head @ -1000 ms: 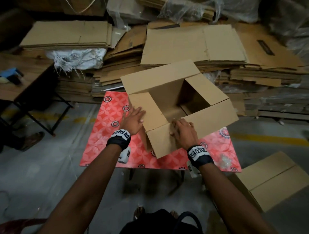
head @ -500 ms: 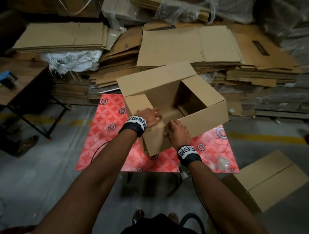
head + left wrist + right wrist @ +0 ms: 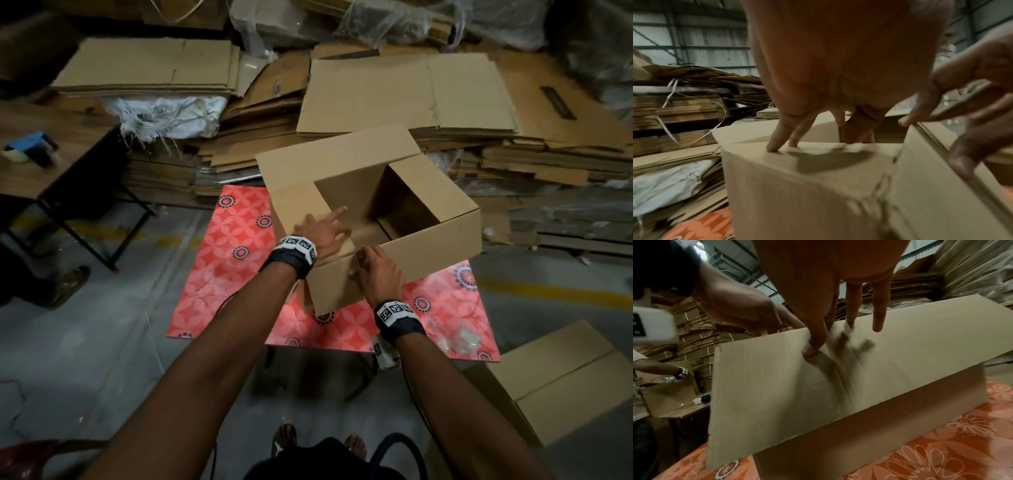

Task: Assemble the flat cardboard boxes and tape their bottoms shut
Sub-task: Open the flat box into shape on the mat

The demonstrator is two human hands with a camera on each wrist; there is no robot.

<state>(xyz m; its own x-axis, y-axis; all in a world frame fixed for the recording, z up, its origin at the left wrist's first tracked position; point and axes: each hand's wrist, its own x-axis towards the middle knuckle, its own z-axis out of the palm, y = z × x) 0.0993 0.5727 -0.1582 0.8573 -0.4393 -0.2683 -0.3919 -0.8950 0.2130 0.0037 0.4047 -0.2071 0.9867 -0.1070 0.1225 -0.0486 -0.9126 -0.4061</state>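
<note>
Box [image 3: 370,219] erected on red counter [image 3: 219,274], flaps half-folded; left hand [image 3: 322,233] spread flat pressing side flap, right hand [image 3: 376,274] pinching near flap. Taping not yet done

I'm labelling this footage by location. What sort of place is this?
Probably a packing warehouse: stacks of flat cardboard are piled behind the table, a corrugated metal wall shows behind, and a concrete floor lies underfoot.

Your tabletop [image 3: 219,274] wears a red flower-patterned cover, with crumpled clear plastic [image 3: 460,339] at its right edge. To your left a wooden side table [image 3: 41,171] carries a blue tape dispenser [image 3: 29,147]; a torn white sack [image 3: 164,114] lies beyond it
</note>
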